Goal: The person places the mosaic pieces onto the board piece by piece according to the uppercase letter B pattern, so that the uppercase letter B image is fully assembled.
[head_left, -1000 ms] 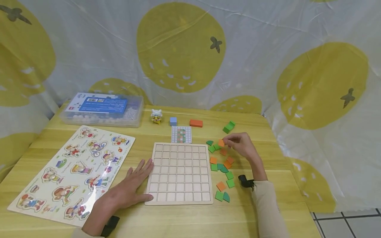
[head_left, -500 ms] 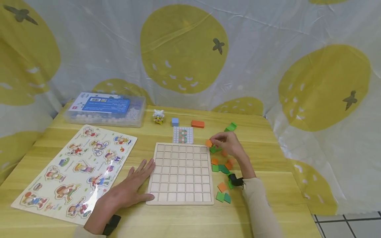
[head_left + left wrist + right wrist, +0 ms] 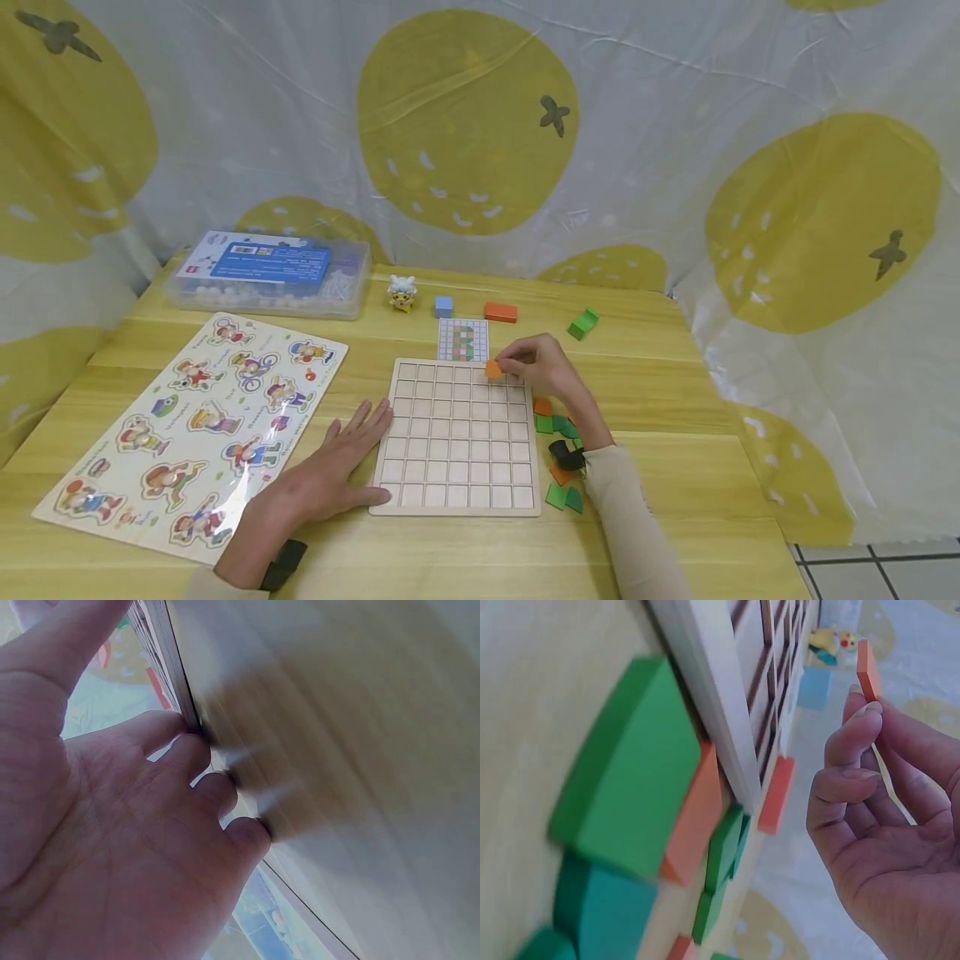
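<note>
Between thumb and fingertips my right hand [image 3: 542,365] pinches a small orange square tile [image 3: 492,369], held over the top rows of the wooden grid board [image 3: 453,512] toward its right side. In the right wrist view the orange tile [image 3: 867,671] stands up from the fingertips. My left hand [image 3: 330,471] lies with fingers spread at the board's left edge, touching it with fingertips and thumb. In the left wrist view that hand [image 3: 127,817] has its fingertips at the board's edge. Green tiles [image 3: 556,496] and orange ones lie right of the board, some hidden by my right arm.
A pattern card [image 3: 463,340] lies just behind the board. Further back are a toy figure [image 3: 402,293], a blue cube [image 3: 443,307], a red block [image 3: 500,312] and green blocks [image 3: 583,323]. A picture puzzle [image 3: 187,433] and a clear plastic box [image 3: 345,287] are at left.
My right hand has carried the orange tile leftward from the loose tiles to over the board. The left hand has stayed at the board's left edge.
</note>
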A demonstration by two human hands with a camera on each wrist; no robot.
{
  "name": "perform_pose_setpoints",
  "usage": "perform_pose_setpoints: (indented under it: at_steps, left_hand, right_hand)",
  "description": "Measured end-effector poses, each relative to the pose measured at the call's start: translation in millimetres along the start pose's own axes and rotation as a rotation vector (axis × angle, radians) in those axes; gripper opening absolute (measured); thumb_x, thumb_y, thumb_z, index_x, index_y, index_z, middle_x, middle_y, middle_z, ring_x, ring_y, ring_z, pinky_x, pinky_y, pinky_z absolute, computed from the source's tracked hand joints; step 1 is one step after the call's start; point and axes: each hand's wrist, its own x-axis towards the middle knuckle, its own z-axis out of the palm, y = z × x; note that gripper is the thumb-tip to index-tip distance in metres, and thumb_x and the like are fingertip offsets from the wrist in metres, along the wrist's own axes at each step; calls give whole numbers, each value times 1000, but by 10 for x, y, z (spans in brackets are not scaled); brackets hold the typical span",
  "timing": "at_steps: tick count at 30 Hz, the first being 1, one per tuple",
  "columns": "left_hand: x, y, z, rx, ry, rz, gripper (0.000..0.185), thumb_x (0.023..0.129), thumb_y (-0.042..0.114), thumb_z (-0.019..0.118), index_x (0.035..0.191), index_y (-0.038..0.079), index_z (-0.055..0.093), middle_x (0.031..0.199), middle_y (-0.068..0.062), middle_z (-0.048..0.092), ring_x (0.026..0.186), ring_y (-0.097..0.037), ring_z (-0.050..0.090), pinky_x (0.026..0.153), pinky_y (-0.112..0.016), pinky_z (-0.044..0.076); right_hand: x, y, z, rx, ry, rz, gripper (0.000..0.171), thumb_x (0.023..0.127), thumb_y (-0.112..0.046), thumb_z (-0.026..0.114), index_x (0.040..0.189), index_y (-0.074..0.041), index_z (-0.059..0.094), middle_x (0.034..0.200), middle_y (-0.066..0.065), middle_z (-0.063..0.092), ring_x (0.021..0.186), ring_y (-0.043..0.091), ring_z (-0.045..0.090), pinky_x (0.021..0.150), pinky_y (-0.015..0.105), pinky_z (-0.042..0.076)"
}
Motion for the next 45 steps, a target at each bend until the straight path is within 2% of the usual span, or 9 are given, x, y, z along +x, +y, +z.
perform_pose_setpoints:
  at_steps: [6, 10, 16, 29, 45]
  left_hand:
    - [6, -9, 3, 10, 14, 20, 107, 89, 33, 87, 169, -2, 25, 179, -20, 13, 164, -50, 4, 129, -74, 2]
    - [8, -9, 5, 5, 8, 15, 107, 89, 34, 87, 170, -1, 25, 180, -20, 13, 164, -49, 3, 129, -73, 1]
    - [5, -15, 12, -1, 4, 10, 107, 90, 33, 87, 170, 0, 25, 180, -19, 12, 164, -49, 3, 129, -73, 1]
    - [-2, -14, 16, -12, 0, 2, 107, 89, 33, 87, 170, 1, 24, 180, -19, 11, 164, -49, 2, 129, -73, 0]
    - [13, -6, 16, 32, 13, 2, 108, 89, 34, 87, 170, 0, 25, 179, -19, 13, 164, -49, 5, 129, -73, 2]
  right_hand:
    - [22, -1, 104, 28, -32, -21, 11, 102, -8, 75, 105, -3, 84, 94, 11, 80, 78, 30, 74, 70, 43, 66]
    - [41, -13, 162, 29, -44, -3, 10, 101, -10, 76, 104, -5, 84, 92, 8, 80, 76, 29, 74, 68, 39, 64]
    - [49, -57, 211, 7, -60, -3, 10, 101, -7, 75, 103, -3, 84, 91, 7, 81, 73, 35, 73, 61, 31, 58]
    - [32, -72, 230, 15, -75, 2, 10, 101, -5, 74, 104, -2, 83, 95, 11, 81, 76, 30, 75, 67, 36, 64]
    - [53, -125, 189, -21, -108, -8, 9, 100, -6, 76, 103, -2, 84, 94, 10, 81, 77, 32, 76, 67, 37, 64]
